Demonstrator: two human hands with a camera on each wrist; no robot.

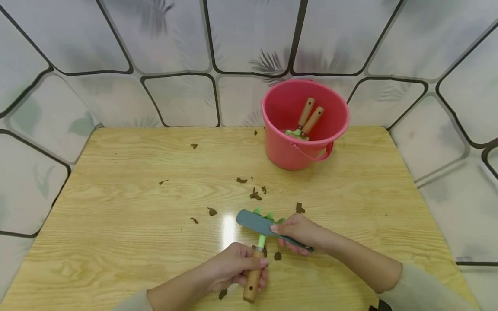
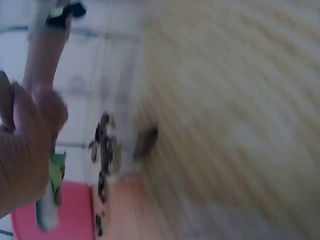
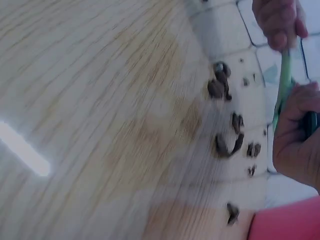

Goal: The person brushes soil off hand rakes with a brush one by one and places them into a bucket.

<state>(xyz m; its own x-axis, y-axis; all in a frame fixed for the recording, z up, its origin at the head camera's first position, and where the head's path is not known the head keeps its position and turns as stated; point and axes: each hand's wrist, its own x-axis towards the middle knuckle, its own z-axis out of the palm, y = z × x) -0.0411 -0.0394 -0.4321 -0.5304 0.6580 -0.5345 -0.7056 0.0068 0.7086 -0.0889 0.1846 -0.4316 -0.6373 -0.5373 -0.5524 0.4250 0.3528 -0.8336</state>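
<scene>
My left hand [image 1: 235, 268] grips the wooden handle [image 1: 253, 280] of a small hand rake with light green tines [image 1: 269, 215]. My right hand [image 1: 301, 232] holds a flat grey strip-like tool [image 1: 254, 222], thumb on top. The strip lies across the rake's head and hides part of it; whether they touch is unclear. In the right wrist view, the rake's green neck [image 3: 285, 75] runs between my left hand [image 3: 279, 22] and my right hand [image 3: 300, 130]. The left wrist view is blurred, with my left hand [image 2: 22, 155] at its edge.
A pink bucket [image 1: 285, 151] stands at the back right with two wooden-handled green tools [image 1: 311, 119] inside. Brown crumbs [image 1: 255, 194] lie scattered over the wooden table [image 1: 128, 207], some beneath and beside the hands. A patterned wall covering [image 1: 179, 101] rises behind the table.
</scene>
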